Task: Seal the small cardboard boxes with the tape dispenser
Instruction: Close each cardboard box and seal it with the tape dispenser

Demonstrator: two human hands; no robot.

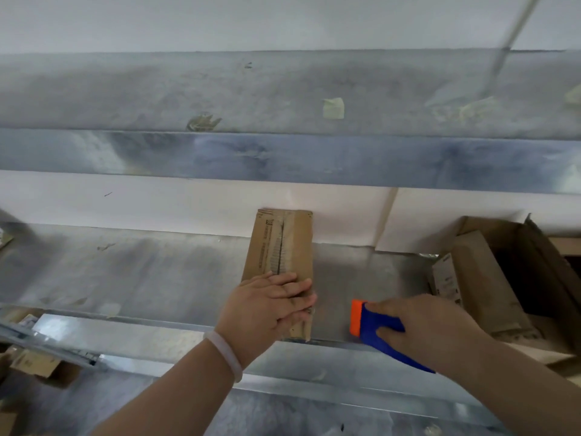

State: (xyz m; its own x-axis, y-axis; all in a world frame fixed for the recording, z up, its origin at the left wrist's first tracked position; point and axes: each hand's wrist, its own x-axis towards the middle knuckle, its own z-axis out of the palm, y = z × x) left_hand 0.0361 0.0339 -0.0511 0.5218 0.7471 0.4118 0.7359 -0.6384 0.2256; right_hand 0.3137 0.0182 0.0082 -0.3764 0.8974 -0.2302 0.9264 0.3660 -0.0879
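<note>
A long, narrow cardboard box lies on the metal shelf, its far end against the white wall and its top seam facing up. My left hand presses flat on the near end of the box, fingers straight. To its right, my right hand grips a blue tape dispenser with an orange front edge, held just above the shelf and apart from the box.
A large open carton with several more narrow boxes stands at the right. Cardboard pieces and a metal rail lie at the lower left. A metal ledge runs above the shelf.
</note>
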